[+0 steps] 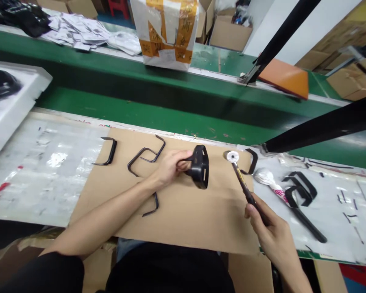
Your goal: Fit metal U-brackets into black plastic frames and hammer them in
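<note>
My left hand (173,165) is closed around the stem of a black plastic part (198,167), whose wide slotted end points right. My right hand (270,228) grips the dark handle of a mallet (242,183) with a round white face at its far end. The mallet head is apart from the plastic part, to its right. Beneath both hands lies a cardboard sheet (201,219). Bent black brackets rest on it, among them one bracket (112,152) at the left and another (253,161) near the right edge. A further bracket (155,203) sits partly hidden behind my left forearm.
To the right lie a second mallet (308,224) with a plastic-wrapped head and several black brackets (305,189). A white foam tray (24,97) stands at the left. Black posts (317,122) rise at the right. A taped parcel (167,36) stands on the far ledge.
</note>
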The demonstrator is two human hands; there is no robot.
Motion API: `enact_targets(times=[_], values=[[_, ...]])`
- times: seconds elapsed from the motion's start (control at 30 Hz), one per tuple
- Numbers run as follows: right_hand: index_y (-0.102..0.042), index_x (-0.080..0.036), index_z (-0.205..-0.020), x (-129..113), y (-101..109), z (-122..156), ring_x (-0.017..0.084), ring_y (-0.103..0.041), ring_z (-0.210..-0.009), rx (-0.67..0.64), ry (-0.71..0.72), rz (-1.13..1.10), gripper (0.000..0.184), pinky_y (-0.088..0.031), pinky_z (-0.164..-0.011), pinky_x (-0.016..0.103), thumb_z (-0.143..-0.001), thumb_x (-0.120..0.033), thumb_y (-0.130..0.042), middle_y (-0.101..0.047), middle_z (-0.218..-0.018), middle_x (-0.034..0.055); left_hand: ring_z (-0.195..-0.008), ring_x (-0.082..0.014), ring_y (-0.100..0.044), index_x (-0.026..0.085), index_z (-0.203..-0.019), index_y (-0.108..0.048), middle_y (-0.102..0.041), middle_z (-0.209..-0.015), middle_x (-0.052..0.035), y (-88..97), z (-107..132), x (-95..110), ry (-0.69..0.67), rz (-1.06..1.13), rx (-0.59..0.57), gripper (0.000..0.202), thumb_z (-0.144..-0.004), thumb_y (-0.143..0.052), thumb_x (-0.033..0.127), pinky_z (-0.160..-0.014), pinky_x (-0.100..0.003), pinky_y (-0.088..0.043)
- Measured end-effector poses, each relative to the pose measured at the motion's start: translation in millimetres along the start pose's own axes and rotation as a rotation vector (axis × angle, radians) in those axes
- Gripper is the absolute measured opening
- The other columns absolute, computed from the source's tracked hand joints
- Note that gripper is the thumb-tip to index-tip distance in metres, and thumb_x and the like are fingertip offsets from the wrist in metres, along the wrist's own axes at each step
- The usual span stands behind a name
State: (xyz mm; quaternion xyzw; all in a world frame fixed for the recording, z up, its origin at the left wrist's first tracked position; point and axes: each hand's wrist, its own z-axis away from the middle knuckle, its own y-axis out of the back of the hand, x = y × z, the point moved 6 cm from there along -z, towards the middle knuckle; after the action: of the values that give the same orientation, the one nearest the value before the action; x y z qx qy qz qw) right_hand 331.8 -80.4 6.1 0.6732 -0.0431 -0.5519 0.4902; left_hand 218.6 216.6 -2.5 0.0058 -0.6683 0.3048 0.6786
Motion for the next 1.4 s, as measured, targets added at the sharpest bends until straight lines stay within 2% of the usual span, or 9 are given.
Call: enact_targets(times=[0.13,0.33,0.67,0.8,0.9,1.0,1.17,1.3,1.4], values=[[-0.076,-0.023,-0.131,4,-3,-12,0.027,-0.078,-0.088,0.033,0.11,0.139,0.042,-0.057,-0.053,0.027,-0.102,-0.051,-0.062,-0.08,-0.12,0.0102,-0.042,-0.0099,-0.02,0.025,-0.047,-0.013,-0.014,-0.041,0.0052,3.6,2,23,0.01,0.208,0.008,0.069,-0.086,-0.057,0.062,-0.051,-0.032,-0.031],[-0.071,-0.021,-0.132,-12,-18,-23,0.031,-0.073,-0.103,0.1,0.417,0.301,0.034,-0.062,-0.092,0.046,-0.107,-0.038,-0.057,-0.077,-0.111,0.011,-0.037,-0.0096,-0.018,0.024,-0.041,-0.006,-0.005,-0.035,0.0041,6.3,9,33,0.04,0.108,-0.008,0.083,-0.077,-0.057,0.08,-0.047,-0.034,-0.032],[-0.047,-0.033,-0.158,-119,-12,-11,0.039,-0.045,-0.149,0.144,0.902,0.169,0.069,-0.052,-0.113,0.059,-0.096,-0.016,-0.073,-0.04,-0.162,0.0157,-0.045,-0.0101,-0.024,0.024,-0.05,-0.021,-0.017,-0.045,0.0057,-34.0,21,41,0.154,0.298,-0.099,0.071,-0.085,-0.071,0.06,-0.051,-0.031,-0.036],[-0.066,-0.029,-0.129,-136,-6,-17,0.031,-0.065,-0.128,0.059,0.923,-0.032,0.035,-0.054,-0.109,0.052,-0.099,-0.01,-0.067,-0.071,-0.129,0.009,-0.052,-0.0128,-0.04,0.023,-0.064,-0.041,-0.035,-0.055,0.0042,-48.0,29,42,0.221,0.277,-0.119,0.056,-0.096,-0.06,0.065,-0.063,-0.033,-0.049],[-0.071,-0.027,-0.113,-125,-1,-22,0.025,-0.071,-0.104,0.004,0.755,-0.255,0.017,-0.059,-0.093,0.041,-0.101,-0.016,-0.07,-0.076,-0.107,0.0051,-0.081,-0.0219,-0.065,0.02,-0.1,-0.062,-0.066,-0.089,-0.0076,-44.3,36,45,0.086,0.115,-0.126,0.042,-0.101,-0.054,0.062,-0.082,-0.041,-0.056],[-0.073,-0.027,-0.108,-114,2,-18,0.023,-0.07,-0.1,0.011,0.676,-0.362,0.013,-0.058,-0.088,0.037,-0.101,-0.016,-0.07,-0.075,-0.106,0.005,-0.119,-0.029,-0.065,0.025,-0.134,-0.056,-0.066,-0.132,-0.0128,-32.1,54,64,-0.334,-0.37,0.048,0.042,-0.1,-0.063,0.049,-0.104,-0.049,-0.052],[-0.073,-0.027,-0.113,-118,5,-7,0.022,-0.07,-0.102,-0.048,0.735,-0.356,0.021,-0.058,-0.089,0.035,-0.1,-0.012,-0.07,-0.075,-0.109,0.0046,-0.136,-0.0359,-0.058,0.028,-0.121,-0.068,-0.069,-0.135,-0.0116,-72.2,104,89,-0.986,-1.162,-0.082,0.038,-0.089,-0.08,0.044,-0.121,-0.058,-0.037],[-0.067,-0.027,-0.122,-118,7,6,0.022,-0.072,-0.105,-0.075,0.756,-0.308,0.028,-0.062,-0.091,0.035,-0.099,-0.012,-0.071,-0.073,-0.111,0.0065,-0.102,-0.0262,-0.07,0.024,-0.11,-0.068,-0.078,-0.103,-0.007,-93.0,113,80,-0.921,-1.274,-0.263,0.015,-0.101,-0.067,0.036,-0.101,-0.045,-0.051],[-0.046,-0.03,-0.15,-116,7,20,0.032,-0.059,-0.138,-0.069,0.803,-0.247,0.067,-0.059,-0.108,0.048,-0.093,-0.028,-0.082,-0.056,-0.146,0.0156,-0.09,-0.0215,-0.068,0.019,-0.109,-0.064,-0.076,-0.099,-0.0086,-94.9,122,65,-0.782,-1.146,-0.319,0.013,-0.108,-0.054,0.027,-0.088,-0.036,-0.052]])
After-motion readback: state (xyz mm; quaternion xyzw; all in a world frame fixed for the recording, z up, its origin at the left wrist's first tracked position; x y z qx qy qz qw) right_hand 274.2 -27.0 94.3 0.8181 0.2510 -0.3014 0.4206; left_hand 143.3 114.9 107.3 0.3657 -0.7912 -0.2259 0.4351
